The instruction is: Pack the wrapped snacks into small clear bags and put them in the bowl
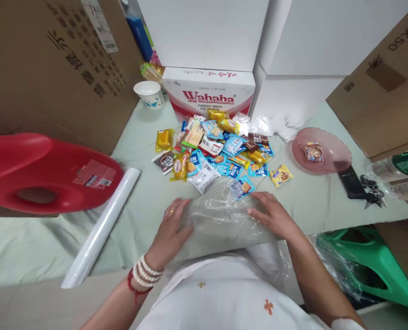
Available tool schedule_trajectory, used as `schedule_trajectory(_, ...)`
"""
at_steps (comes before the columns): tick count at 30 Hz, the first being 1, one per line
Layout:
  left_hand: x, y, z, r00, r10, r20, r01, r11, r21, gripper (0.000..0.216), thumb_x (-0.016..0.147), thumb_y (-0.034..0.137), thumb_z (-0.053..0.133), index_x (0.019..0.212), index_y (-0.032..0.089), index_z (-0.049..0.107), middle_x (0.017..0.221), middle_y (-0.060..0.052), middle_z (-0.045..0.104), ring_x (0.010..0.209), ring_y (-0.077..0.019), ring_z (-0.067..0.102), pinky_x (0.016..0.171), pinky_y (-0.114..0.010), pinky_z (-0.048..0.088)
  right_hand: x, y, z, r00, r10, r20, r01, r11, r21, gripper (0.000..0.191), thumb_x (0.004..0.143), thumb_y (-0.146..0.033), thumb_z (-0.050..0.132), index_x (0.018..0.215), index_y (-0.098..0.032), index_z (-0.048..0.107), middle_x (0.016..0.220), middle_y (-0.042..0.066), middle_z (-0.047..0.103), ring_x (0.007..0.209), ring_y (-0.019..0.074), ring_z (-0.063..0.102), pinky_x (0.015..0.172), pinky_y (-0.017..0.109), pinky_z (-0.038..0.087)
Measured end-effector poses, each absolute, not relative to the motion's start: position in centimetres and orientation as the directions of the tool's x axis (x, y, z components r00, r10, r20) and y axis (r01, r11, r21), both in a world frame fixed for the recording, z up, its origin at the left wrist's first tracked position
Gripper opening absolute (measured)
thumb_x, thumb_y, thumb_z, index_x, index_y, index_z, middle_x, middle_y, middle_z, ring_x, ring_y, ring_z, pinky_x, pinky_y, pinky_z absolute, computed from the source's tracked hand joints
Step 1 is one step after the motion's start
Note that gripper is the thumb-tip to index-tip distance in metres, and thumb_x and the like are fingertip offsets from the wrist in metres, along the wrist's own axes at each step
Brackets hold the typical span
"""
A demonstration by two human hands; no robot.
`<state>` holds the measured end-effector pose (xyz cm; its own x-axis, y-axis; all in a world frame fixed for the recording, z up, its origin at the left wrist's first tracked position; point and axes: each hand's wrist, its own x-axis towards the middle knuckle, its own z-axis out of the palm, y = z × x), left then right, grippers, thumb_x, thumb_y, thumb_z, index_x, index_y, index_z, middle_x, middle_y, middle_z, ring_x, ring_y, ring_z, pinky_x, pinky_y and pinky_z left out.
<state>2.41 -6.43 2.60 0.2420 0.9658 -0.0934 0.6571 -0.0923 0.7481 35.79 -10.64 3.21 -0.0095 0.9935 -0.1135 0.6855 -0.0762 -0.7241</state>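
A sheet or bag of clear plastic [220, 224] lies crinkled at the table's front edge and hangs toward my lap. At its left side rests my left hand [172, 224], fingers stretched and thumb apart. My right hand [272, 213] lies on the plastic's right side, open, with its fingertips near a small blue biscuit packet [243, 187]. Just beyond is a pile of wrapped snacks [220, 146]: blue packets, brown cocoa packets and yellow wrapped cakes. A yellow cookie packet [281, 176] lies to the right of the pile.
At left are a red jug [62, 169] and a white plastic roll [102, 227]. A paper cup [149, 95] and a Wahaha carton [209, 94] stand behind. A pink bowl [337, 156] holding a packet, a black phone [352, 182], keys [374, 195] and a green stool [378, 266] are at right.
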Motion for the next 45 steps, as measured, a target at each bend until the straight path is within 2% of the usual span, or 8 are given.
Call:
schedule_trajectory(5,6.9,-3.5,4.4,0.235,0.965,-0.121,0.770,-0.109,0.628,0.056,0.086,0.059,0.055,0.123,0.018,0.063,0.110,-0.013,0.072,0.114,-0.0340,0.063,0.098,-0.049,0.050,31.5,-6.6,2.9,-0.086,0.967,-0.238,0.677,-0.119,-0.726,0.030,0.093,-0.047,0.062,0.099,-0.020,0.075,0.084,0.006,0.070,0.080,0.0218,0.063,0.076,0.032,0.047)
schedule_trajectory(9,9.0,-2.6,3.8,0.275,0.913,-0.300,0.517,0.123,0.847,0.045,0.084,0.064,0.056,0.078,0.020,0.060,0.056,0.003,0.048,0.056,-0.0167,0.052,0.056,-0.028,0.041,31.3,-6.7,2.3,0.039,0.999,-0.032,0.470,-0.047,-0.881,0.033,0.095,-0.048,0.058,0.085,-0.020,0.073,0.079,0.003,0.067,0.076,0.0186,0.060,0.071,0.028,0.044)
schedule_trajectory(17,6.5,-4.9,0.9,-0.158,0.903,-0.400,-0.080,0.392,0.916,0.037,0.087,0.059,0.057,0.082,0.023,0.049,0.057,0.009,0.042,0.042,-0.0097,0.038,0.041,-0.022,0.029,37.6,-11.2,-0.1,0.392,0.883,-0.256,0.107,-0.321,-0.941,0.045,0.086,-0.064,0.067,0.083,-0.019,0.067,0.060,-0.004,0.055,0.050,0.0118,0.042,0.048,0.024,0.033)
schedule_trajectory(22,5.5,-5.7,1.9,-0.300,0.937,0.180,0.494,-0.009,0.870,0.022,0.097,0.042,0.050,0.091,0.021,0.056,0.079,-0.002,0.063,0.070,-0.0174,0.060,0.065,-0.031,0.049,38.0,-11.4,-0.4,0.379,0.882,-0.281,0.154,-0.360,-0.920,0.046,0.086,-0.065,0.065,0.082,-0.020,0.064,0.059,-0.004,0.054,0.048,0.0119,0.042,0.048,0.024,0.033)
schedule_trajectory(25,5.9,-5.8,3.0,0.249,0.824,0.509,0.691,-0.520,0.503,0.015,0.096,0.027,0.053,0.102,0.021,0.066,0.100,-0.009,0.072,0.102,-0.0231,0.066,0.094,-0.041,0.049,37.7,-10.8,0.4,0.339,0.917,-0.211,0.272,-0.310,-0.911,0.045,0.089,-0.064,0.062,0.083,-0.020,0.065,0.059,-0.004,0.053,0.051,0.0131,0.043,0.051,0.025,0.035)
schedule_trajectory(29,7.3,-5.6,1.5,0.692,0.685,0.227,0.621,-0.726,0.295,0.041,0.101,0.029,0.047,0.140,0.021,0.059,0.140,-0.014,0.066,0.127,-0.0262,0.061,0.107,-0.047,0.043,38.1,-11.0,0.9,0.381,0.923,-0.049,0.453,-0.233,-0.861,0.043,0.092,-0.060,0.058,0.089,-0.019,0.070,0.068,0.000,0.061,0.063,0.0164,0.053,0.062,0.027,0.042)
schedule_trajectory(39,6.1,-7.8,-2.1,0.615,0.784,0.089,0.749,-0.615,0.247,0.056,0.103,0.042,0.044,0.158,0.030,0.041,0.166,-0.011,0.040,0.154,-0.0317,0.034,0.125,-0.066,0.012,42.1,-11.5,2.3,0.392,0.917,0.072,0.757,-0.277,-0.591,0.037,0.095,-0.051,0.052,0.095,-0.021,0.073,0.085,0.007,0.076,0.076,0.0234,0.068,0.073,0.032,0.049)
schedule_trajectory(45,6.2,-7.6,-1.8,0.637,0.770,0.038,0.741,-0.625,0.244,0.057,0.103,0.044,0.045,0.158,0.030,0.041,0.169,-0.010,0.032,0.156,-0.0344,0.031,0.123,-0.072,0.008,31.3,-1.1,6.7,-0.295,0.939,0.175,0.842,0.343,-0.416,0.029,0.100,-0.031,0.054,0.122,-0.023,0.070,0.121,0.010,0.071,0.103,0.0233,0.068,0.083,0.031,0.050)
